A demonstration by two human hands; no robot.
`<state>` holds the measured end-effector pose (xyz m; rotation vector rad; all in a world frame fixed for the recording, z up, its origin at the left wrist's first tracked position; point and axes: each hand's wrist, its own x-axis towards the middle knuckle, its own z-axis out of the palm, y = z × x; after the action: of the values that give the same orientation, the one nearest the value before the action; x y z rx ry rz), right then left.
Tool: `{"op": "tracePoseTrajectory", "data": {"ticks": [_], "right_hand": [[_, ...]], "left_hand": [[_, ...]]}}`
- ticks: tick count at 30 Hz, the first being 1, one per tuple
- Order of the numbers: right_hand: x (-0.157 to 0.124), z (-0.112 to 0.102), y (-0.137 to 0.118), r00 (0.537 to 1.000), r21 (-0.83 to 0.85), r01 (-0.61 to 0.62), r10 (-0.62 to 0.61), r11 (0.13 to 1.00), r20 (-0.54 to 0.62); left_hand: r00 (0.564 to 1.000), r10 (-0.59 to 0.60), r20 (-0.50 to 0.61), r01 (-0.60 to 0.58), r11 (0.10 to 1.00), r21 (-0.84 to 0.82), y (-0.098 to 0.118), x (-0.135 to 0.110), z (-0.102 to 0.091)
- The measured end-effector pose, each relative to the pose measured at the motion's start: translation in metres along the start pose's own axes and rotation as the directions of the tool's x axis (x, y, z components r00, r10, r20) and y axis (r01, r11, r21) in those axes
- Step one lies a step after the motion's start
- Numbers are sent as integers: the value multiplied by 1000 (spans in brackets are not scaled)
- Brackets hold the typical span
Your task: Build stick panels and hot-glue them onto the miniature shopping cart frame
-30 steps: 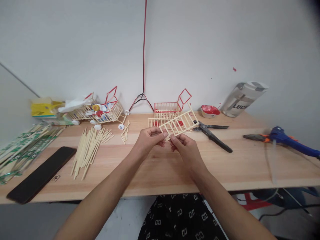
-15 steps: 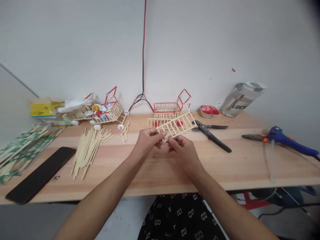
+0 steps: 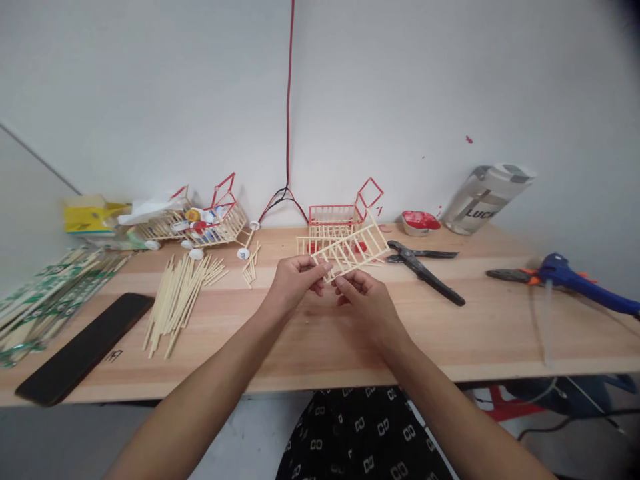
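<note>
We hold a little stick frame [image 3: 361, 264] in the air over the wooden table [image 3: 280, 360]. It looks like a short ladder made of thin, pale sticks. Our left hand [image 3: 299, 280] pinches its near left corner with thumb and fingers. Our right hand [image 3: 361, 291] pinches the near end too, just beside our left hand. From our fingertips, the frame slants up and away to the right.

Past our hands sits a small cart [image 3: 334, 222] with red top edges, and our frame hides part of it. Left of our left hand lie short sticks [image 3: 253, 267], and farther left is a pile of long sticks [image 3: 175, 300]. Farther left still, we see a flat black thing [image 3: 85, 348]. Right of our right hand, black cutters [image 3: 425, 272] lie with their handles spread. Past the cutters sits a red dish [image 3: 421, 222]. Far to the right of our right hand is a blue glue gun [image 3: 565, 275].
</note>
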<state>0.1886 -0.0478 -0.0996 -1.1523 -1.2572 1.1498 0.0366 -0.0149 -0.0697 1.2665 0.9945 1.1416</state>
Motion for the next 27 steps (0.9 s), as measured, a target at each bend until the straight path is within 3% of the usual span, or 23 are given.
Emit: {"op": "tracePoseTrajectory", "data": {"ticks": [12,27], "right_hand": [[-2,-2,-1,998,9,-55,55,998,19],[-8,-13,10,987,315,-163,155,935,51]], "left_hand": [[999,39,19,-40,996,74,0,1,-3],[999,3,48,-8,994,112,-5,3,0]]}}
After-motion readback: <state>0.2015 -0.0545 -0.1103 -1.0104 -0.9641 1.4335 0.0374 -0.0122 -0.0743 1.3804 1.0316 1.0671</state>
